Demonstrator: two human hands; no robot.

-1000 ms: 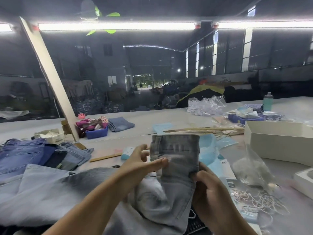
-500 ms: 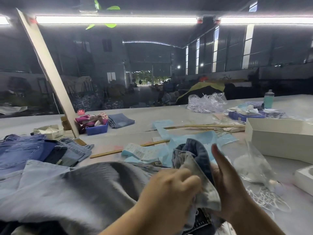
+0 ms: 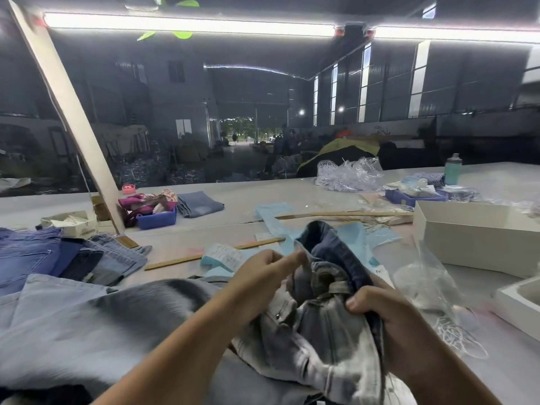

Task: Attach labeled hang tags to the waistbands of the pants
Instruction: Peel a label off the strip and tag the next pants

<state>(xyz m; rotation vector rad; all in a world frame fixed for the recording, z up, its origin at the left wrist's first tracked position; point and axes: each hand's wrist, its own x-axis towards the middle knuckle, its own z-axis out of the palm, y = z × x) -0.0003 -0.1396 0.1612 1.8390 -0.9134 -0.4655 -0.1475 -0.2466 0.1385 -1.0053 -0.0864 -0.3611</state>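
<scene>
The fingers (image 3: pixel 287 260) of the left hand (image 3: pixel 263 276) are curled and pinch the upper edge of the grey pants (image 3: pixel 324 325) near the waistband, thumb and forefinger pressed together on the cloth. The fingers of the right hand (image 3: pixel 380 314) are clenched round a bunched fold of the same pants, the thumb lying across the top of the fold. The pants are held crumpled between both hands just above the near edge of the tabletop (image 3: pixel 292 194), with the dark blue inner side (image 3: pixel 330 244) showing at the top of the bundle. Under the left forearm spreads a light blue garment (image 3: pixel 73 323). Just beyond the hands lie pale blue papers (image 3: pixel 355 232), a printed white tag (image 3: pixel 225 254) and a wooden ruler (image 3: pixel 187 258). To the right sit a clear plastic bag (image 3: pixel 423 285) and an open white box (image 3: pixel 473 238). On the left lies a stack of blue jeans (image 3: pixel 43 252), and behind it a small blue tray (image 3: pixel 156 220) beside folded denim (image 3: pixel 198 203).
</scene>
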